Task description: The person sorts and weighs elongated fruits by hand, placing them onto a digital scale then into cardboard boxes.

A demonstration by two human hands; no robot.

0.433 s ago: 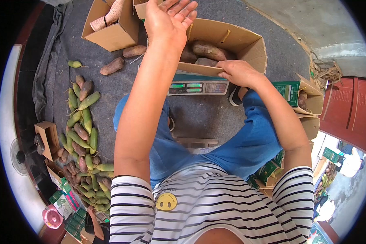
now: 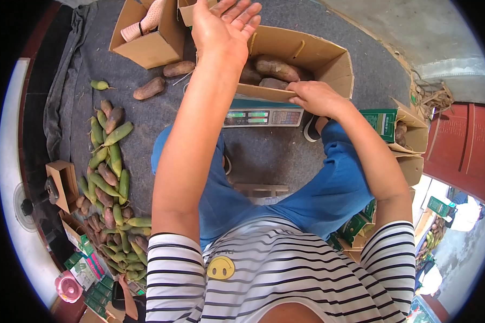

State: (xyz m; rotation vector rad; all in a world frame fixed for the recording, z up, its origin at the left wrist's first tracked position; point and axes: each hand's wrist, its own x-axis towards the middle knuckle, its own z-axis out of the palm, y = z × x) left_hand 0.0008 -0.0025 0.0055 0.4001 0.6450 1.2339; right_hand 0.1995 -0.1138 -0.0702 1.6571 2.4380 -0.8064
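Note:
My left hand (image 2: pixel 224 29) is raised at the top with its palm up and fingers spread, holding nothing. It is beside an open cardboard box (image 2: pixel 323 75) resting on a digital scale (image 2: pixel 261 117) with lit green displays. Inside the box lie several dark reddish-brown radishes (image 2: pixel 276 68). My right hand (image 2: pixel 318 98) is closed over the box's near rim, thumb and fingers on either side of the cardboard. Part of the box's left end is hidden behind my left hand and forearm.
A heap of green and reddish radishes (image 2: pixel 113 148) lies on the dark floor cloth at left. Two reddish radishes (image 2: pixel 149 88) lie near another carton (image 2: pixel 151 49). Cartons (image 2: pixel 409 132) stand by my right knee. Another person's arm (image 2: pixel 127 296) shows at lower left.

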